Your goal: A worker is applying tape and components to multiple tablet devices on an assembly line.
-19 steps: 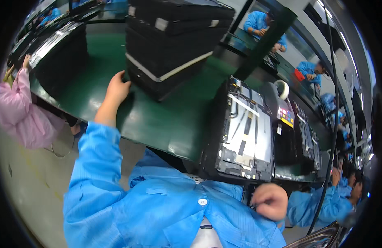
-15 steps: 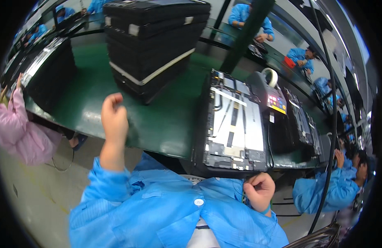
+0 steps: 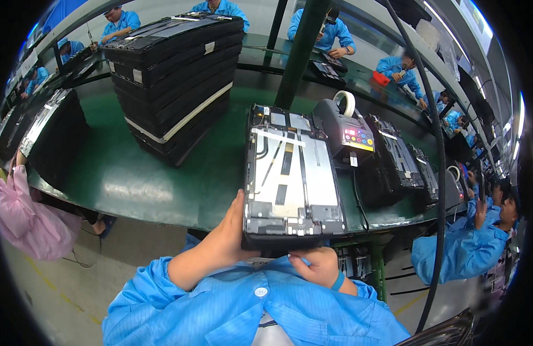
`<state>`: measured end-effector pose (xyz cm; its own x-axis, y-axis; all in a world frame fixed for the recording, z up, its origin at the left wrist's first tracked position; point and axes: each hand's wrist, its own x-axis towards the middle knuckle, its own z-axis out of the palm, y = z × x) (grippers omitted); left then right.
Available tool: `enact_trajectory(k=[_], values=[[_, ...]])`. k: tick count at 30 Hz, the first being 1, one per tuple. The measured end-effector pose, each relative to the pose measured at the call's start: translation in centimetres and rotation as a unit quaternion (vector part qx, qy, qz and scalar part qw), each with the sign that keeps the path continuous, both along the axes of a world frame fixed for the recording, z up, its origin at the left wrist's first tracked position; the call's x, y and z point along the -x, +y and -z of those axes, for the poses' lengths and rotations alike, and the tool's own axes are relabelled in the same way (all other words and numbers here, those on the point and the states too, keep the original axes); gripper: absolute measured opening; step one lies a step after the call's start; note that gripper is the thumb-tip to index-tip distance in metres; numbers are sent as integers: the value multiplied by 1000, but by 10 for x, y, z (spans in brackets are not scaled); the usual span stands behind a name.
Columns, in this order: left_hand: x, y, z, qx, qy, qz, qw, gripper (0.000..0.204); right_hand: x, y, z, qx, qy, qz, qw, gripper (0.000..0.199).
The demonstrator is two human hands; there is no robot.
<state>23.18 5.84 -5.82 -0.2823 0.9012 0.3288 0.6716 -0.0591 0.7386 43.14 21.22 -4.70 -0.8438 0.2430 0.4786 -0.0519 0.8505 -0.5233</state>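
A tablet-like device with its inside exposed, silver with black strips and flat cables, lies face up on a black tray in front of me. My left hand grips the tray's near left corner, its fingers along the left side and the lower part hidden beneath. At the tray's near edge, my right hand is closed, thumb against curled fingers; what it may hold is hidden. A blue band circles the right wrist.
Stacked black trays, bound by a pale strap, stand left on the green table. Beyond the device sits a grey tape dispenser with lit buttons. More devices lie right. A green post rises behind; a black cable hangs right.
My left hand has come down and right, from above the table to the tray's left side. My right hand has moved left along the tray's near edge. The view has shifted.
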Motion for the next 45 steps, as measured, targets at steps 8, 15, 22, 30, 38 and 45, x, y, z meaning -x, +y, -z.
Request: enact_trajectory(k=[8, 15, 22, 30, 38, 45], values=[[52, 72, -7, 26, -118, -17, 992, 122, 53, 43, -11, 176, -50, 134, 974, 18], [77, 28, -44, -51, -7, -162, 985, 51, 89, 14, -25, 232, -95, -6, 968, 16], [216, -57, -29, -382, -240, -542, 710, 29, 228, -51, -17, 476, -62, -124, 869, 75], [288, -41, 49, -368, -368, -367, 771, 65, 351, -66, 41, 702, 18, -91, 706, 60], [254, -41, 20, -278, -187, -569, 751, 54, 323, -74, 18, 659, -4, -89, 747, 72], [255, -121, 32, -427, -239, -572, 658, 51, 326, -136, 6, 617, -87, -187, 759, 79]])
